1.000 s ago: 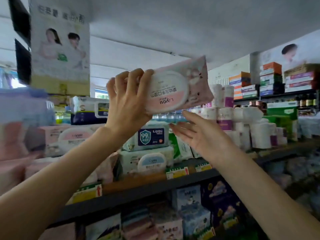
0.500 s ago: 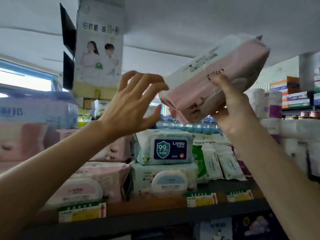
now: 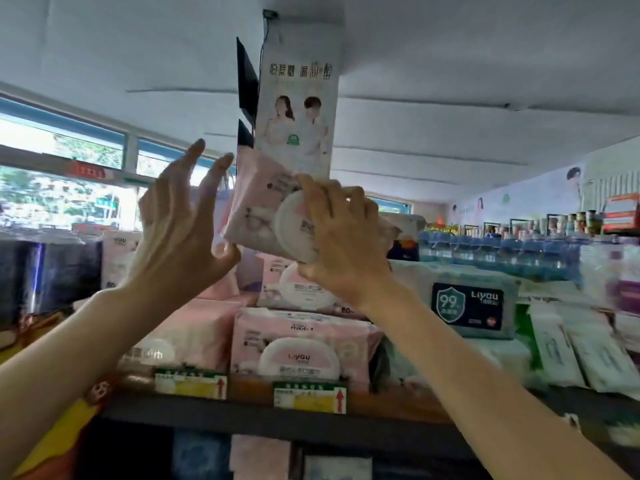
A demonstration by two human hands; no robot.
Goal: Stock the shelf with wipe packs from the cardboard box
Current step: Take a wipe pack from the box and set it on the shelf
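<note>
A pink wipe pack (image 3: 258,209) with a round white lid is held up, tilted, above a stack of pink wipe packs (image 3: 298,344) on the shelf (image 3: 311,419). My right hand (image 3: 341,237) grips the pack's right end, fingers curled over the lid. My left hand (image 3: 180,230) is raised beside the pack's left end with fingers straight and spread; its thumb touches the pack's lower left corner. The cardboard box is out of view.
Blue-green Liyou wipe packs (image 3: 467,306) lie right of the pink stack, with white sachets (image 3: 571,351) further right. A hanging poster (image 3: 296,116) is behind the raised pack. Price tags (image 3: 310,396) line the shelf edge. Dark packages (image 3: 45,271) stand at the left.
The pack passed from my left hand to my right, which has brought it leftward over the pink stack. The view has swung left, and my left hand is open beside the pack.
</note>
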